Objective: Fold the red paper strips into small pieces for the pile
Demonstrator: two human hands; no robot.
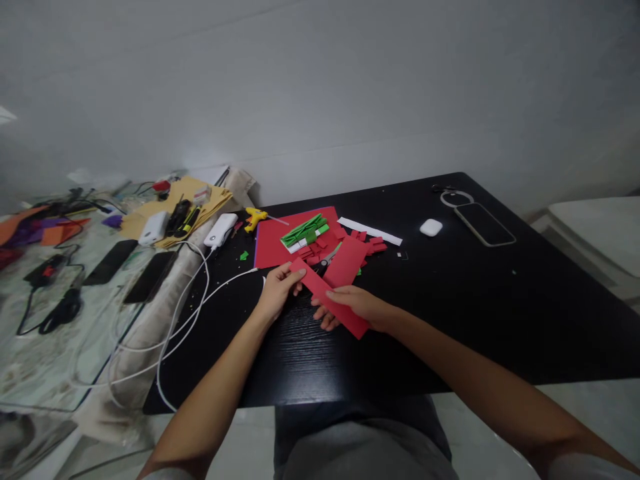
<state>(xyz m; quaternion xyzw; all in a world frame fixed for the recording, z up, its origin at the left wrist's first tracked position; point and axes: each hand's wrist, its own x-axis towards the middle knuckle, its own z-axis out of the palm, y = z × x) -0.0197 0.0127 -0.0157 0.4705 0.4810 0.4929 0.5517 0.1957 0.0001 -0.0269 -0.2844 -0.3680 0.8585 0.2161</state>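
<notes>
A long strip of red paper (359, 327) is held slantwise above the near part of the black table. My left hand (278, 288) pinches its upper left end between thumb and fingers. Further down the strip, my right hand (356, 305) grips it with the thumb on top and the fingers underneath. Just beyond lies a wider red paper piece (350, 257), with scissors (326, 263) partly hidden beside it. Folded green paper strips (305, 230) and small red paper pieces (375, 245) lie behind, partly over a large red sheet (270, 243).
A yellow glue gun (255, 219) and a white power bank (221, 230) with white cables (203, 300) are on the left. A white paper strip (370, 231) lies behind. On the right are a white earbud case (431, 227) and a phone (485, 225). A cluttered glass table (95, 340) adjoins the left side.
</notes>
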